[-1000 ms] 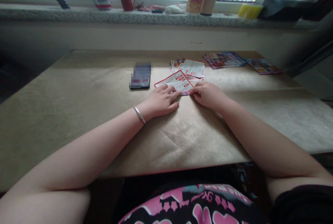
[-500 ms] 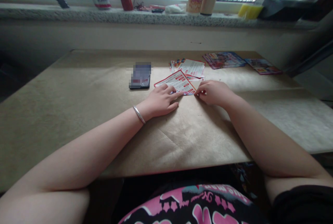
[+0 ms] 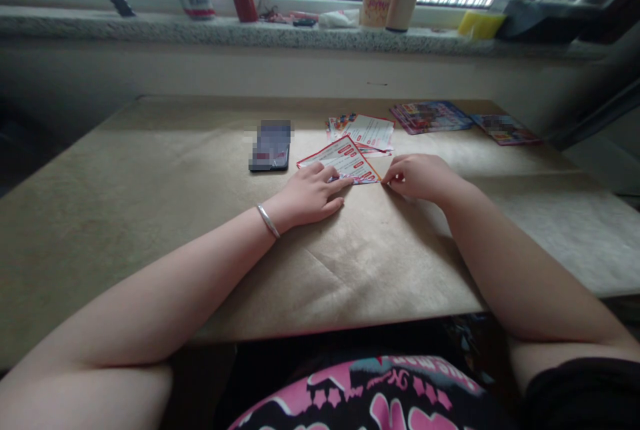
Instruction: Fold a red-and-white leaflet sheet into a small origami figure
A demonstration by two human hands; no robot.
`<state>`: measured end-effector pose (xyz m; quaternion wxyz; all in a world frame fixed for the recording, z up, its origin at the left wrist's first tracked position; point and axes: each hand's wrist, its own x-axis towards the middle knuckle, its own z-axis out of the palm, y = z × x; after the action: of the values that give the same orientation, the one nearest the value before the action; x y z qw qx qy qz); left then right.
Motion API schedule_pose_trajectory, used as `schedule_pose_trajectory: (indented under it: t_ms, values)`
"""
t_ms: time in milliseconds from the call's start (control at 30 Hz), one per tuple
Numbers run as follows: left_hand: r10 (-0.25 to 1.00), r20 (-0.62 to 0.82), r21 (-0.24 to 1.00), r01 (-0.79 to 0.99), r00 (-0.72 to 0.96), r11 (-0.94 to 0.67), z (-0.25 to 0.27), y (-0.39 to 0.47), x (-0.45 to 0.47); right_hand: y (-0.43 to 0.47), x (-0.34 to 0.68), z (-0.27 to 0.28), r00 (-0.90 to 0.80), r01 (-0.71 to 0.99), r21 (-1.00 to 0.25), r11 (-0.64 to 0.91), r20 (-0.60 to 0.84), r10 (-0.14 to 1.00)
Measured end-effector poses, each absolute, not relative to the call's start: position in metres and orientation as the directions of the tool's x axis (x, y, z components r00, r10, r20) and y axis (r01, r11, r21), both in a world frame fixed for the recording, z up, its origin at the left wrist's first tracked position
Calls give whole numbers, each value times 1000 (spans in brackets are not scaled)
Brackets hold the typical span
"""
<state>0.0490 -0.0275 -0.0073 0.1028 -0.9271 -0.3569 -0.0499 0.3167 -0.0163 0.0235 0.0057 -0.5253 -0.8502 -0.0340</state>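
Seemingly a home: cluttered windowsill [image 3: 280, 37]

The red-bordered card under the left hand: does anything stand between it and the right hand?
Nothing visible does. The right hand has its fingertips at the right corner of the red-bordered card. The left hand covers the near left part, and the loose cards lie beyond, not in between.

Head view, forward and down across table [image 3: 170, 177]
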Motion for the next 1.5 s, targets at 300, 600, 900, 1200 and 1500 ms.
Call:
schedule_pose_trajectory:
  t_ms: [300, 600, 900, 1200, 1500]
  values:
    - [642, 167, -157, 663, 749, -732, -6, -28, 49, -19, 312, 22, -530, 848, 89, 523, 95, 843]
    - [627, 187, -174, 653, 757, -737, -9, -27, 49, -24, 295, 14, -609, 790, 52, 611, 188, 771]
    - [628, 184, -177, 654, 756, -736, -11, -25, 48, -24, 288, 10, -630, 764, -10, 646, 206, 749]
    - [628, 179, -170, 653, 757, -738, -11, -24, 49, -21, 280, 2, -652, 721, -87, 687, 251, 716]
    - [580, 181, -165, 606, 794, -778, -10, -24, 44, -20, 281, 1, -633, 730, -118, 673, 254, 731]
